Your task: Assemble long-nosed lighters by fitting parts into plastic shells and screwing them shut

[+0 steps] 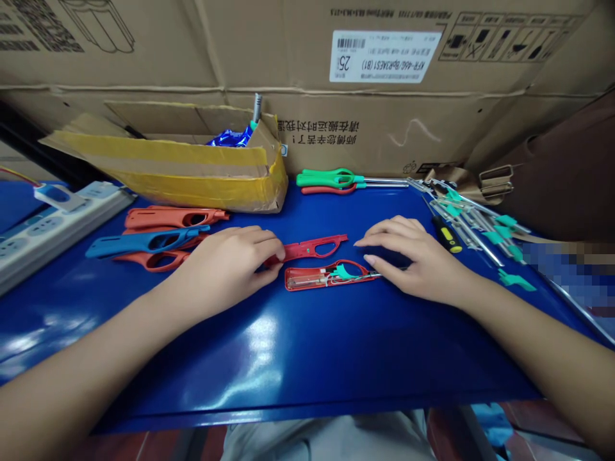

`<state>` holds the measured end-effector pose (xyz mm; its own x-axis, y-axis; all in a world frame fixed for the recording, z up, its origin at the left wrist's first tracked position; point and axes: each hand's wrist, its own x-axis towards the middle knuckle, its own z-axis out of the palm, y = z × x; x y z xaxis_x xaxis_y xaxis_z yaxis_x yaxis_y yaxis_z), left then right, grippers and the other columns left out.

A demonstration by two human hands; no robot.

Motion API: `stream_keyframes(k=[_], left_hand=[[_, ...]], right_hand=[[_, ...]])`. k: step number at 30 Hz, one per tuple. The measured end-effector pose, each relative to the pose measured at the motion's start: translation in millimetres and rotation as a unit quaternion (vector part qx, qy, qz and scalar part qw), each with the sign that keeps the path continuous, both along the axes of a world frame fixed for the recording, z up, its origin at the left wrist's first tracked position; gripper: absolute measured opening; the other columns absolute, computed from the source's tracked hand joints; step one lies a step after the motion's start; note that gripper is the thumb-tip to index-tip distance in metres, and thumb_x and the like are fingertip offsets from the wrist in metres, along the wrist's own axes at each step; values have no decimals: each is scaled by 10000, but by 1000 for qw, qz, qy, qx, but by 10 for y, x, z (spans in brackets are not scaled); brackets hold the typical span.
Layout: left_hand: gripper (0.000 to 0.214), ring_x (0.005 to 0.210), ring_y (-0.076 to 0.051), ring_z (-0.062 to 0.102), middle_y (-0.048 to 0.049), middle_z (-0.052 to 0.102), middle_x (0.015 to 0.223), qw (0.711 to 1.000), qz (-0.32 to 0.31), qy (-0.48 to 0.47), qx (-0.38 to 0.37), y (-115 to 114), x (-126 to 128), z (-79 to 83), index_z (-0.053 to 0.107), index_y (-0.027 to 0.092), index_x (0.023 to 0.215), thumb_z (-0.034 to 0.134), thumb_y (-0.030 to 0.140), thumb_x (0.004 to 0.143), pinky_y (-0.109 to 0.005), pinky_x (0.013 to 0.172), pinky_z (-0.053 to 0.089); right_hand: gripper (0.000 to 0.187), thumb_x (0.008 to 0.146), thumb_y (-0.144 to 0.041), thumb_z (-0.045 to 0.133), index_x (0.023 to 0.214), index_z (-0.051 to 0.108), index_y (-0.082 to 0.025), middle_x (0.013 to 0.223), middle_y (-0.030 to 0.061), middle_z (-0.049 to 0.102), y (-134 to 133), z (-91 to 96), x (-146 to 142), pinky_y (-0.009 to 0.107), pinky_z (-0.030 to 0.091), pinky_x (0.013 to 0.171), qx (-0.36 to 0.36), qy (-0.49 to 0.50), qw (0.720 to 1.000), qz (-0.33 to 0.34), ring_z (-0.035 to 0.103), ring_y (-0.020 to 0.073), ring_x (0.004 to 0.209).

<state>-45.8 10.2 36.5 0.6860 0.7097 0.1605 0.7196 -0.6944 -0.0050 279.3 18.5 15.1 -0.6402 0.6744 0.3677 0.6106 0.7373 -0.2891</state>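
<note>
My left hand pinches the left end of a red lighter half-shell, which has an oval trigger opening. Just below it lies the other red half-shell of a long-nosed gas lighter. A clear fuel tank, a teal trigger and thin wires sit inside that half, and a metal tube leaves its right end. My right hand hovers to the right of both halves, fingers apart and holding nothing I can see. Its thumb is close to the metal tube.
Orange and blue lighter shells are piled at left, beside a power strip. Behind stands a yellow-taped cardboard box. Green and red lighters lie at the back. Metal tubes with teal triggers and a yellow-black screwdriver are at right.
</note>
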Motion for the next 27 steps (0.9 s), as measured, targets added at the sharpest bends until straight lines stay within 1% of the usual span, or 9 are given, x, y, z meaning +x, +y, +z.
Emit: stream_keyframes(k=[3,5,8,10,12,14,17,23,27], left_hand=[[99,869,-256,685,-55,722,925,1000,-2,7,-6,-19,27,-8,699,175,974,644,222,907,-378,751,548],[113,892,-256,683,-60,719,951,1000,-3,3,-9,-27,43,-21,698,171,993,652,234,912,-377,762,554],[154,934,-262,681,-75,715,1009,1000,-1,-10,-6,-30,67,-44,700,160,1040,647,251,928,-390,797,567],[184,967,-270,677,-89,712,1045,1000,0,-14,-5,-33,84,-57,700,153,1076,634,258,939,-406,829,571],[194,992,-274,671,-97,709,1064,1000,-2,-21,-7,-43,102,-65,699,149,1085,601,256,956,-416,860,568],[200,1002,-266,665,-97,705,1067,999,-6,-39,-12,-61,122,-63,696,151,1072,550,254,981,-412,878,561],[221,1017,-252,655,-86,698,1077,996,-12,-75,-35,-94,149,-52,686,165,1072,514,287,1008,-407,901,549],[235,1085,-253,642,-79,690,1154,993,-20,-87,-77,-100,159,-90,665,194,1150,542,344,1017,-429,963,516],[229,1122,-256,627,-80,684,1191,993,-21,-86,-80,-93,167,-114,658,203,1162,548,342,1017,-437,985,494]], right_hand=[[387,991,-349,599,1373,609,-288,1405,83,609,-70,25,-56,529,370,1064,10,-59,996,58,535,283,1241],[480,998,-415,583,1462,533,-306,1533,60,524,-138,35,-122,610,265,1153,31,-107,990,92,469,316,1337],[536,1037,-466,492,1541,424,-298,1591,8,473,-239,33,-231,664,65,1218,50,-159,976,140,418,312,1411],[530,1058,-467,440,1555,394,-286,1601,-25,457,-284,25,-281,649,-22,1236,42,-171,970,167,387,286,1451],[516,1066,-474,414,1540,415,-268,1597,-35,460,-305,17,-302,634,-77,1243,30,-175,967,181,358,270,1481],[515,1066,-480,410,1526,438,-252,1589,-23,471,-312,14,-300,631,-99,1243,19,-175,967,184,342,263,1499],[524,1064,-468,424,1539,422,-246,1598,3,457,-312,22,-286,644,-83,1245,6,-169,968,183,342,260,1506],[547,1061,-469,437,1564,377,-265,1607,11,440,-303,32,-276,650,-78,1242,-18,-161,970,182,350,250,1507],[566,1052,-451,468,1576,351,-272,1595,29,458,-304,26,-269,673,-51,1237,-27,-152,971,183,378,254,1496]])
